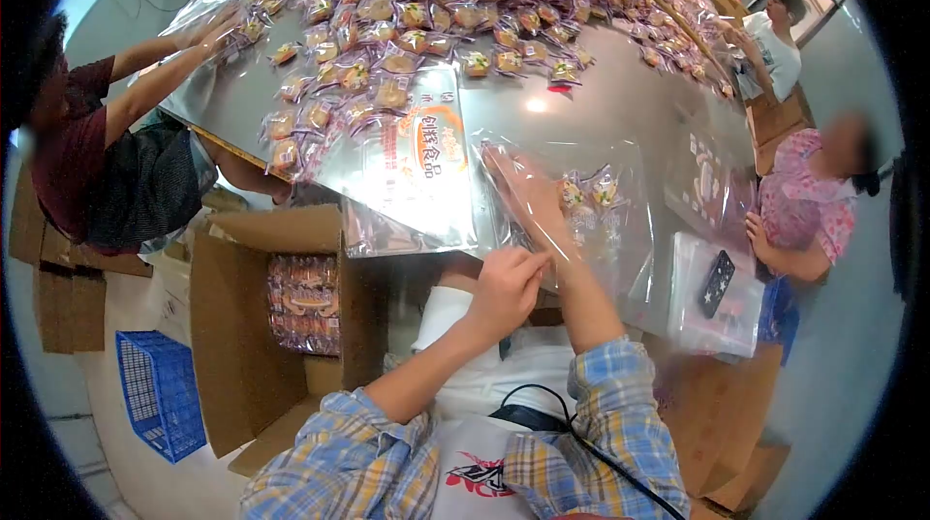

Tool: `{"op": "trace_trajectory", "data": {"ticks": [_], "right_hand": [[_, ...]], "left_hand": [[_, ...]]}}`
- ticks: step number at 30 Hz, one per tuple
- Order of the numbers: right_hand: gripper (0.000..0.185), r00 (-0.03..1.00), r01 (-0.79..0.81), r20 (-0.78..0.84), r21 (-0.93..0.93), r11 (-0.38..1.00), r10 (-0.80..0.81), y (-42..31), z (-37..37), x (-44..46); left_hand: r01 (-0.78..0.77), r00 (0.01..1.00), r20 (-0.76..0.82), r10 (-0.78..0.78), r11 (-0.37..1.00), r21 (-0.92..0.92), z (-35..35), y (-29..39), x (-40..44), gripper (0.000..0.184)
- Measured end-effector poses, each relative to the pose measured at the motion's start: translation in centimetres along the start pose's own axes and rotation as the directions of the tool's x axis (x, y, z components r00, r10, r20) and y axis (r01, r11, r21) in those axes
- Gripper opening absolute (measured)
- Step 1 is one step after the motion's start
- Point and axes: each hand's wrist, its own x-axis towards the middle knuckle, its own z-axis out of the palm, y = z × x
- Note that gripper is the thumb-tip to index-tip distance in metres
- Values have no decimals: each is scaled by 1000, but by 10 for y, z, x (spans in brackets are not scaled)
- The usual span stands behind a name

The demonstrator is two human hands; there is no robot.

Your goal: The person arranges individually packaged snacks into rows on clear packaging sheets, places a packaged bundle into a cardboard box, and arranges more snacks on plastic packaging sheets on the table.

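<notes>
A large clear plastic bag (620, 259) lies at the table's near edge, with several individually wrapped small cakes (590, 193) inside it. My left hand (508, 288) is closed in a pinch at the bag's near-left edge. My right hand (528, 193) reaches across beyond it, under the clear film, fingers stretched toward the upper left; glare on the plastic partly hides the fingertips. To the left of my hands lies a stack of printed clear bags (426, 167) with orange and red lettering.
Wrapped cakes (417, 12) cover the far part of the metal table (620, 99). An open carton (228, 326) holding packed cakes stands left, beside a blue crate (160, 394). A phone (717, 283) rests on clear bags at right. Other people stand on both sides.
</notes>
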Motion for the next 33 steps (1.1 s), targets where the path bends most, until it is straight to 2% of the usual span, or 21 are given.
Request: {"op": "trace_trajectory", "data": {"ticks": [3, 5, 8, 9, 10, 11, 12, 13, 14, 15, 16, 17, 18, 19, 21, 22, 25, 26, 29, 30, 33], "right_hand": [[71, 992, -110, 72, 101, 989, 103, 5, 9, 8], [71, 982, -173, 88, 50, 984, 169, 1, 0, 9], [72, 965, -247, 108, 69, 967, 239, -2, -3, 12], [73, 959, -267, 119, 88, 960, 256, 1, -4, 12], [75, 990, -117, -50, 195, 974, 130, 4, -7, 4], [77, 984, -159, -26, 303, 940, 175, 6, -5, 2], [79, 976, -200, 1, 404, 893, 218, 11, 0, 0], [82, 965, -243, 36, 499, 832, 260, 14, 3, -3], [80, 980, -185, 26, 493, 850, 198, 16, 0, -3], [78, 980, -189, 40, 501, 845, 195, 16, -1, -4], [76, 980, -190, 52, 509, 840, 190, 15, -1, -5], [74, 981, -188, 62, 517, 835, 183, 13, -3, -4], [70, 931, -365, 184, 546, 754, 317, 2, -15, -2], [70, 926, -376, 210, 558, 740, 313, -3, -21, 1], [71, 914, -405, 255, 576, 710, 315, -4, -27, 4], [75, 881, -460, 350, 476, 750, 319, 3, -23, 3], [77, 961, -274, 180, 694, 666, 208, 15, -12, -6], [76, 932, -361, 236, 672, 646, 275, 20, -11, -8], [68, 910, -336, 72, 706, 624, 408, 24, -26, -9], [64, 919, -310, 40, 686, 658, 391, 20, -47, -11], [66, 970, -224, 15, 443, 868, 242, 19, -69, -39]], "left_hand": [[-35, 998, 62, 33, 999, 30, 2, -4, -6, 25], [-38, 994, 101, 36, 999, 22, 1, -5, -15, 27], [-31, 995, 91, 35, 999, -45, 1, -17, -26, 30], [-52, 985, 156, 68, 993, -107, -6, -17, -23, 32], [-65, 971, 218, 102, 983, -173, -20, -17, -15, 34], [-76, 950, 276, 143, 968, -239, -31, -21, -8, 36], [-60, 965, 224, 137, 946, -318, -33, -40, -5, 42], [1, 1000, 9, 3, 914, -407, -29, -51, 1, 41], [181, 975, -51, -217, 904, -386, -22, -85, 2, 51], [369, 868, -111, -484, 778, -509, -18, -89, 27, 53], [364, 863, -245, -441, 881, -303, -23, -82, 54, 56], [397, 856, -228, -465, 871, -289, -16, -95, 68, 66], [387, 876, -208, -435, 891, -238, -5, -124, 75, 69], [373, 895, -186, -405, 909, -186, 4, -147, 78, 71], [285, 946, -167, -279, 958, 13, -3, -139, 87, 67], [232, 966, -143, -216, 967, 109, -7, -135, 91, 65], [-11, 1000, -12, 15, 952, 305, -26, -136, 96, 50], [-66, 998, 7, 67, 950, 305, -28, -141, 97, 41], [-37, 999, 29, 32, 975, 219, -28, -148, 97, 41], [-26, 999, 30, 21, 986, 163, -29, -148, 97, 42], [-98, 995, 60, 83, 945, 313, -29, -151, 94, 43]]}}
